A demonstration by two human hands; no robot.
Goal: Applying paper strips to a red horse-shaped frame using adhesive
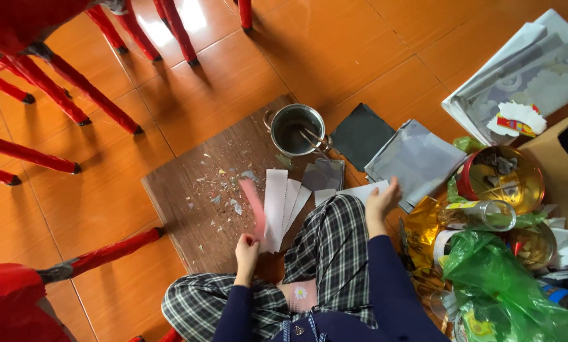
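Head view looks straight down on a person seated on an orange tiled floor [309, 57], plaid-trousered legs folded at bottom centre. At the far left stand red chairs [56, 82]: at least two, both cut off by the frame edge, with about nine legs showing in all, one of them lying across the lower left.

Moving right, one brown wooden board [195, 209] lies on the tiles, sprinkled with small paper scraps too many and too small to count. On its lower middle the left hand [246, 248] pinches the bottom of a fan of paper strips [277, 202]: one pink strip and about three white ones with zigzag ends, fanned upward and overlapping. How many lie underneath cannot be told.

At the board's top edge sits one metal pot [296, 128] with something thin leaning in it, hard to make out. Just right of it lie one dark sheet [360, 134] and one stack of grey sheets [417, 158].

The right hand [380, 201], fingers loosely together, rests on a white sheet at the knee; whether it grips it cannot be told.

At the right lie folded newspapers [524, 69], one round gold tin [502, 178], one clear jar [486, 215] on its side and one green plastic bag [499, 285], partly cut off among clutter.
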